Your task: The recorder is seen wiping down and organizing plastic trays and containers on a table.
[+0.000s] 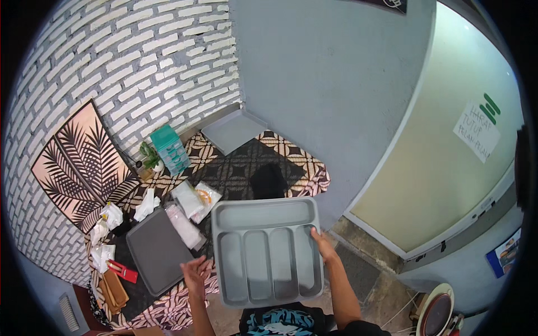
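A grey plastic cutlery tray point(265, 216) with one long compartment across its far end and several narrow ones below is held up before my body. My right hand point(323, 244) grips its right rim, thumb over the edge. All its compartments look bare. My left hand point(196, 271) is raised off the tray's left side, fingers apart and holding nothing. Just left of that hand, a dark grey flat tray point(159, 252) lies on the patterned tablecloth point(168, 308). A pale plastic-wrapped packet point(185, 227) rests against its upper right edge.
Toward the corner sits a shallow grey tray point(235, 130). A teal small-drawer unit point(170, 149) and potted plant point(150, 156) stand by the brick wall. More wrapped packets point(196, 200), a black cloth-like item point(269, 181), a red item point(122, 271) and brown wooden pieces point(112, 292) lie about. A door point(428, 147) is at right.
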The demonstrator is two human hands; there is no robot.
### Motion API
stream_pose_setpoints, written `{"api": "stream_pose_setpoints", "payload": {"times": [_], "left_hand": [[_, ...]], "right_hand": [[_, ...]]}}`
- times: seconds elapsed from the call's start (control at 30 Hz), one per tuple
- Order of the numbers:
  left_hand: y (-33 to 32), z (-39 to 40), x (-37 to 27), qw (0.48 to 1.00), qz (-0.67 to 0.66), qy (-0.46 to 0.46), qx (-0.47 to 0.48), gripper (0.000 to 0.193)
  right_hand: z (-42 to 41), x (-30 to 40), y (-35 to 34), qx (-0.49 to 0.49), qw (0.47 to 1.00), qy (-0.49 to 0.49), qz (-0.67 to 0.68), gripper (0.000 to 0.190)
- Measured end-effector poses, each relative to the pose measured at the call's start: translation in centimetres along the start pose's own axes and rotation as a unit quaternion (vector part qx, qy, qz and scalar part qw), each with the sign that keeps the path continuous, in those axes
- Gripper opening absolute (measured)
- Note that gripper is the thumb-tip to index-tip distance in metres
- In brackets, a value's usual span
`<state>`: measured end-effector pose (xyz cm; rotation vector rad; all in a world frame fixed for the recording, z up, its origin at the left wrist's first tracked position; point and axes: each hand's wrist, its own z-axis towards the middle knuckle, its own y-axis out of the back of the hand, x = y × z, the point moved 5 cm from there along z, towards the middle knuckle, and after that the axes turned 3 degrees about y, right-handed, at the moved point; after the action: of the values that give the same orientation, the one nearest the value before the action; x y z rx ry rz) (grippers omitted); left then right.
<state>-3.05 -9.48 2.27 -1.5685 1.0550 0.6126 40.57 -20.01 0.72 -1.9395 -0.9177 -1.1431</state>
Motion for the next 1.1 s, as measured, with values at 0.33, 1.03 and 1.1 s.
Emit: {"api": "stream_pose_setpoints", "payload": {"times": [0.33, 1.03, 1.1], "left_hand": [[-3.8, 10.1, -3.2, 0.987, 0.008, -0.028, -0.161, 0.06], [-15.1, 13.7, -8.8, 0.93, -0.042, -0.234, -0.279, 0.052], [-17.2, 17.2, -7.4, 0.925, 0.013, -0.266, -0.27, 0.057]], "right_hand": [[16.9, 12.5, -15.4, 0.24, 0.969, 0.062, -0.017, 0.079], [33.1, 20.8, -5.6, -0.046, 0.827, 0.281, -0.485, 0.052], [32.4, 21.6, -4.6, -0.081, 0.701, 0.351, -0.616, 0.06]]}}
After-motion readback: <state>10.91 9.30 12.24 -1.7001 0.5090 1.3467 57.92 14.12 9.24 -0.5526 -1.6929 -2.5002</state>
